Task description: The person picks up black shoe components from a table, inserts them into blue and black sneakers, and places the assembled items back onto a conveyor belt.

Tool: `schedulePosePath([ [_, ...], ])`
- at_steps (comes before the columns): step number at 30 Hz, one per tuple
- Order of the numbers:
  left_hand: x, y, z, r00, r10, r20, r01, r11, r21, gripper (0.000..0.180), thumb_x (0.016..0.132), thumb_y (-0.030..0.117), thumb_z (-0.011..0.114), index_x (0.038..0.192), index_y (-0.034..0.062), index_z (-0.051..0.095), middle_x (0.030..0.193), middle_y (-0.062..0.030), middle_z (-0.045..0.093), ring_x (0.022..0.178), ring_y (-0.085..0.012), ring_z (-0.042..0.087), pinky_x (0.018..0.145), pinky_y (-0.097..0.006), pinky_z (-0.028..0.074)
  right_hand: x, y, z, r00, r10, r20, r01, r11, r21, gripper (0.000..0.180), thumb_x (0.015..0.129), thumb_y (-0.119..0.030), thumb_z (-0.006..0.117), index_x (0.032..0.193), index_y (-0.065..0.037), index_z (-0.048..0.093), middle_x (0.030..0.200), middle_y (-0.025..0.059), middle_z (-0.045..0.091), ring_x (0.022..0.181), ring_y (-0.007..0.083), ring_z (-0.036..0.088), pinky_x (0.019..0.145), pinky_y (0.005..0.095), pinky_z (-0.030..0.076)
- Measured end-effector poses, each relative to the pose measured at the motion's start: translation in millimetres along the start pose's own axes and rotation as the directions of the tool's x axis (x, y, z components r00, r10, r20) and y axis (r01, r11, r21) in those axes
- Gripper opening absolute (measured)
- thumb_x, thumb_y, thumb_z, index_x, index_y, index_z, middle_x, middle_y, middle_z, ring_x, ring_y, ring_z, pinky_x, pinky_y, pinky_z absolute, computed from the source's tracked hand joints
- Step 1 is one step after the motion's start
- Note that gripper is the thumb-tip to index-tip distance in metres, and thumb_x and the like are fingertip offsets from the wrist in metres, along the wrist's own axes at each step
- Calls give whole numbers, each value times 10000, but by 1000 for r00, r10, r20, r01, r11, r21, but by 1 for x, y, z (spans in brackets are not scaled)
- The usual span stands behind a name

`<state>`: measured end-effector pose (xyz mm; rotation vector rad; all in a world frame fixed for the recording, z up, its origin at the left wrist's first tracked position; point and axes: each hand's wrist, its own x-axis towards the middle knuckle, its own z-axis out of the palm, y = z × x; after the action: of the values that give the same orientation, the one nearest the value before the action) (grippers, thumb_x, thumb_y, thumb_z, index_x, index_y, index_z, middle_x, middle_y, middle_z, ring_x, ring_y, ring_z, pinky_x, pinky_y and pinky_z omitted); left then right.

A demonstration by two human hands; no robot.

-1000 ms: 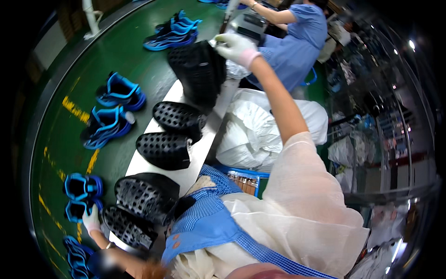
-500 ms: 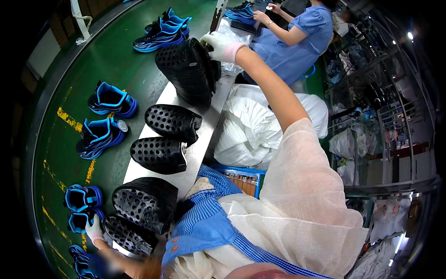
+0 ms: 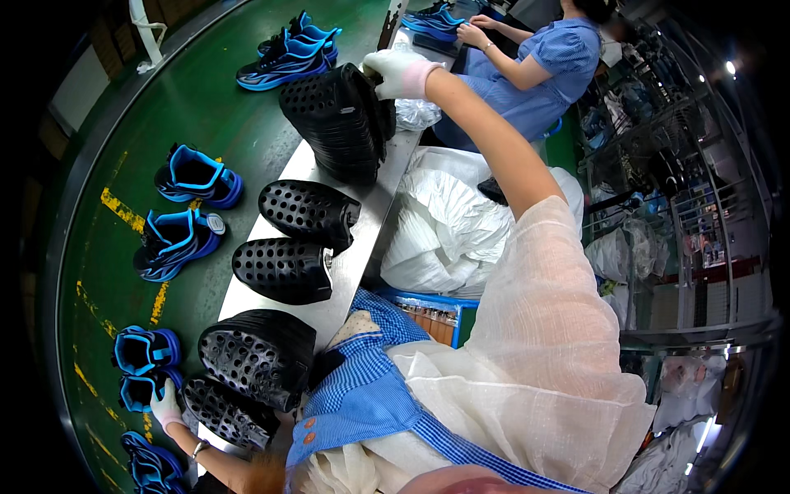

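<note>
My right hand (image 3: pixel 401 74), in a white glove, is closed on the upper end of a stack of black perforated shoe forms (image 3: pixel 333 123) on the narrow metal ledge. Some of its fingers are hidden behind the stack. At the lower left my gloved left hand (image 3: pixel 167 405) grips the edge of a blue-and-black sneaker (image 3: pixel 141 390) on the green surface. Beside that sneaker stands its mate (image 3: pixel 146 350). Between my hands, two single black forms (image 3: pixel 282 270) lie on the ledge, with larger ones (image 3: pixel 257 360) nearer me.
More sneakers (image 3: pixel 179 244) stand in pairs along the green surface (image 3: pixel 222 123). White plastic sheeting (image 3: pixel 444 230) fills a blue-framed crate (image 3: pixel 420 298) right of the ledge (image 3: pixel 280 317). A co-worker in blue (image 3: pixel 527 78) sits beyond, hands at another sneaker (image 3: pixel 434 22). Wire racks stand right.
My right hand and the stack of shoe forms have shifted slightly to the right. My left hand stays at the sneaker. The co-worker's hands have come down to a sneaker.
</note>
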<state>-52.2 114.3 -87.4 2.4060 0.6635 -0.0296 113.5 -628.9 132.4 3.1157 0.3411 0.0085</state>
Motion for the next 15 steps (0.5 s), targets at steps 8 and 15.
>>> schedulePosePath([
  [8,-6,-2,-3,999,-3,33,5,998,-69,482,814,339,722,1102,-41,651,963,-96,699,857,-184,628,808,-319,480,-21,21,-39,969,128,-209,-94,982,165,404,749,-289,732,1042,-37,614,931,116,653,885,247,647,787,318,508],
  [15,-63,50,-56,944,137,-300,15,891,453,662,826,505,642,1366,149,504,1303,-218,516,1218,-382,482,1024,-427,392,-53,-130,-106,672,112,-732,263,888,378,310,713,-82,719,990,4,609,889,111,629,793,207,623,741,317,514],
])
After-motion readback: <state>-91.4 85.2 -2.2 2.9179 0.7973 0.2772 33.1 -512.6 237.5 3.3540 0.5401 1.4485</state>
